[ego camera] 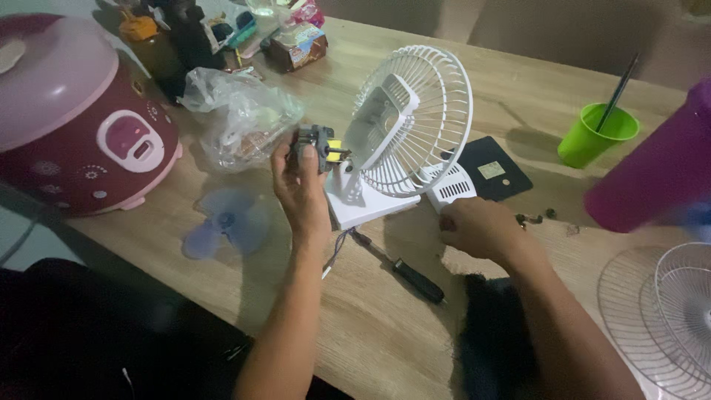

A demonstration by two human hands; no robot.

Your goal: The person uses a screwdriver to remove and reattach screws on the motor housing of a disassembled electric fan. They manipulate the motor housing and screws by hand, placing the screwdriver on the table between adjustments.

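Note:
My left hand (300, 189) holds a small dark fan motor (316, 141) with a yellow part, just left of the white rear grille (411, 118) of a dismantled desk fan. The grille stands upright on its white base (364, 206). My right hand (480, 228) rests on the table to the right of the base, fingers curled next to a white vented cover (452, 185); whether it grips anything is hidden. A black-handled screwdriver (404, 272) lies on the table between my forearms. A translucent blue fan blade (226, 221) lies left of my left arm.
A maroon rice cooker (78, 118) stands at the left. A crumpled clear plastic bag (241, 118) lies behind the motor. A black plate (492, 169), small screws (535, 217), a green cup (596, 133), a purple container (655, 174) and a wire front grille (666, 311) sit at the right.

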